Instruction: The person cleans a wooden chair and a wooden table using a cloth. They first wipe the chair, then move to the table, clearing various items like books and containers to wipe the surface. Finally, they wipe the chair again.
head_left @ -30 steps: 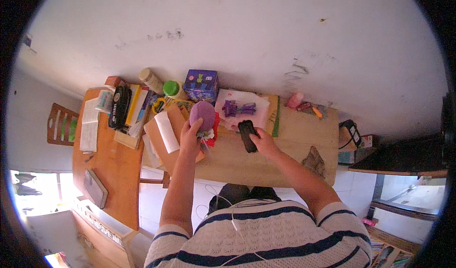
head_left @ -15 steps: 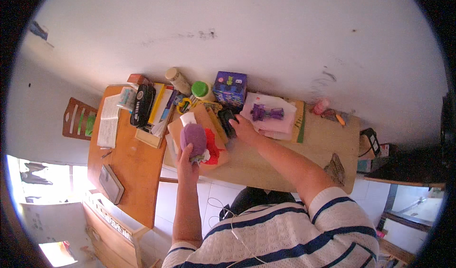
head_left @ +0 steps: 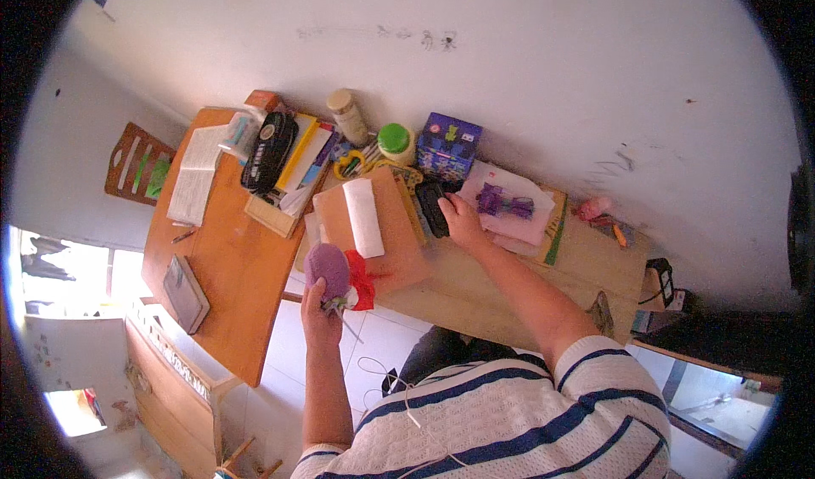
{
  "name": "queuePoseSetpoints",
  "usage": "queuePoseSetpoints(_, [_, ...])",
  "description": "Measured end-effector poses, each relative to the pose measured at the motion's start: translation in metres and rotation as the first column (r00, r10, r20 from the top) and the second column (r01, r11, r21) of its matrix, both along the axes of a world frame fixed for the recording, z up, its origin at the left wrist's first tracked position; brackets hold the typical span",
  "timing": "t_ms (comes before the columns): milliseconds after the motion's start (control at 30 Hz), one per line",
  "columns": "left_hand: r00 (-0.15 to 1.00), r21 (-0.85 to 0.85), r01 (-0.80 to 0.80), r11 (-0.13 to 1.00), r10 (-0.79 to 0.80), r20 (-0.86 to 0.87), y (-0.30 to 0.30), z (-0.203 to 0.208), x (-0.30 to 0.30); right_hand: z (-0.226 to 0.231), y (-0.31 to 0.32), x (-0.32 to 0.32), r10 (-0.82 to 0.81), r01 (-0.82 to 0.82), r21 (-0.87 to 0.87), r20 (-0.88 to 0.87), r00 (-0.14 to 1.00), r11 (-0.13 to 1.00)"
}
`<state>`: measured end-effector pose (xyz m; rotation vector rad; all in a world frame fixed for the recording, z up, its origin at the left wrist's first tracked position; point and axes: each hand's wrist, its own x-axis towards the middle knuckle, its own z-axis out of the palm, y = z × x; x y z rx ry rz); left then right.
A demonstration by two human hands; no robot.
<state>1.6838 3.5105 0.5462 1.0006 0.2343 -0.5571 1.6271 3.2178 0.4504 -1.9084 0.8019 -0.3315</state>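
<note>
Wall [head_left: 543,63], white and scuffed, is backing everything I'm viewing remotely. On the left, an orange worktop [head_left: 233,301] is carrying an open notebook [head_left: 198,178], its writing too small for me; next, pale lettering is marking a black pencil case [head_left: 270,152]. The left grip [head_left: 321,305] is clamping a purple rounded object [head_left: 327,267], a red piece [head_left: 362,282] beside it, near the pale worktop's [head_left: 458,296] front edge. The right grip [head_left: 461,222] is clamping a black oblong object [head_left: 431,209] beside brown card [head_left: 396,212]; pale wood is flanking the right forearm [head_left: 531,284].

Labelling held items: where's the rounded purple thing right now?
Head view, left of centre: the rounded purple thing is in the left hand, between the right edge of the orange table and the red piece beside it.
</note>
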Motion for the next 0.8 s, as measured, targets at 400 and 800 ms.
queuePoseSetpoints(400, [0.991,0.062,0.133,0.989,-0.132,-0.014,-0.019,-0.001,-0.002,0.055,-0.144,-0.064,0.083,-0.1,-0.595,-0.056,0.995,0.797])
queuePoseSetpoints(800, [0.946,-0.092,0.306,0.948,-0.313,-0.082,-0.131,-0.011,-0.038,0.041,-0.141,-0.063,0.063,-0.173,-0.719,-0.177,0.982,0.673])
